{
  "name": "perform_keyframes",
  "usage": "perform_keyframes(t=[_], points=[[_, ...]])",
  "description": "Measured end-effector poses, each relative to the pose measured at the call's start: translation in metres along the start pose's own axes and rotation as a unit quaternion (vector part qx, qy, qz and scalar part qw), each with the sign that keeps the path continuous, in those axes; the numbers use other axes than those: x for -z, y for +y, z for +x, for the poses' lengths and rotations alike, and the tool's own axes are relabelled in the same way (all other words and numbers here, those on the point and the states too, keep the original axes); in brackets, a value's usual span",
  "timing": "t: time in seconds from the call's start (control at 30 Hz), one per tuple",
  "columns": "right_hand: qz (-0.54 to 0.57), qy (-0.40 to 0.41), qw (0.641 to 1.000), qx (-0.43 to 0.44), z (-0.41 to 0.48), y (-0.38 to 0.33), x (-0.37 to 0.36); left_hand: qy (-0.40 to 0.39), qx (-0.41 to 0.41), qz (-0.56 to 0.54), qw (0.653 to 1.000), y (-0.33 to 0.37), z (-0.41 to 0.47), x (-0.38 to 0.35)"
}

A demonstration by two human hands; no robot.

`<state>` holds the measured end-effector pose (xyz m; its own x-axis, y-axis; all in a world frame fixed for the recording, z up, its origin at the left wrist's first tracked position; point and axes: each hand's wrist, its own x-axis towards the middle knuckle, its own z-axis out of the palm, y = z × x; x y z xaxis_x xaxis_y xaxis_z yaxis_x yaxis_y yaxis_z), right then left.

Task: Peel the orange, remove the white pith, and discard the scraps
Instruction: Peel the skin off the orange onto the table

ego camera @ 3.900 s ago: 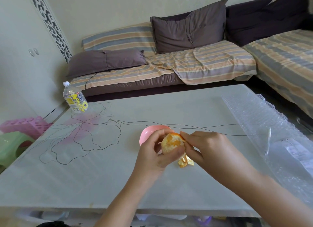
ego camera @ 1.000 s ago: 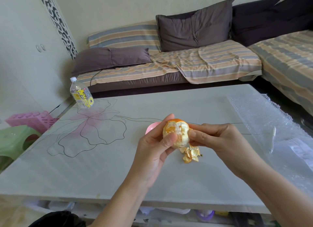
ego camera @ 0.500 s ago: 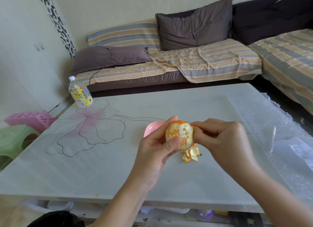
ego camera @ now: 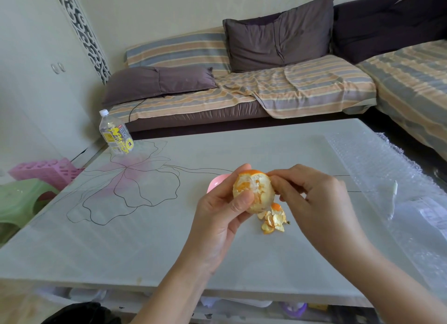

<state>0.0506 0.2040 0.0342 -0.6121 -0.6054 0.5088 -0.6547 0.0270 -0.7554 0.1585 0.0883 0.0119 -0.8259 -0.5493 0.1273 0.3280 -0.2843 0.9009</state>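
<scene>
the left hand (ego camera: 217, 217) grips a half-peeled orange (ego camera: 254, 193) above the table (ego camera: 121, 239). the right hand (ego camera: 312, 198) pinches peel at its top. peel scraps (ego camera: 273, 221) lie below.

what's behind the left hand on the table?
A pink bowl; only part of its rim shows past the left hand and the orange. The rest of it and any contents are covered.

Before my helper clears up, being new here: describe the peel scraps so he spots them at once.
Start at the pale table with the flower drawing. Near its middle the left hand holds a half-peeled orange, and the peel scraps lie on the tabletop just below it. They are curled orange bits, unlike the smooth pink bowl behind the hand.
</scene>
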Motion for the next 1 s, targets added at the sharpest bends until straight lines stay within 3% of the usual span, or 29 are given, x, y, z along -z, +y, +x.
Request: perform_keyframes(t=[0.07,0.2,0.43,0.53,0.7,0.9,1.0], points=[[-0.075,0.033,0.995,0.053,0.001,0.004,-0.005,0.007,0.004,-0.010,1.000,-0.001,0.000,-0.001],[-0.120,0.037,0.990,0.066,0.007,0.008,-0.009,0.020,0.006,-0.037,0.999,-0.002,0.002,-0.003],[0.040,-0.046,0.992,-0.109,0.015,0.006,-0.009,0.036,0.033,-0.091,0.995,-0.005,0.005,-0.005],[-0.003,-0.034,0.992,-0.122,0.018,0.010,-0.012,0.039,0.081,-0.099,0.991,-0.007,0.007,-0.007],[-0.038,-0.037,0.994,-0.096,0.017,0.010,-0.017,0.059,0.049,0.014,0.997,-0.014,0.009,-0.008],[0.059,-0.062,0.981,-0.177,0.021,0.016,-0.022,0.082,0.066,-0.009,0.994,-0.014,0.008,-0.002],[0.048,-0.056,0.982,-0.172,0.019,0.014,-0.028,0.087,0.053,0.017,0.995,-0.015,0.006,0.001]])
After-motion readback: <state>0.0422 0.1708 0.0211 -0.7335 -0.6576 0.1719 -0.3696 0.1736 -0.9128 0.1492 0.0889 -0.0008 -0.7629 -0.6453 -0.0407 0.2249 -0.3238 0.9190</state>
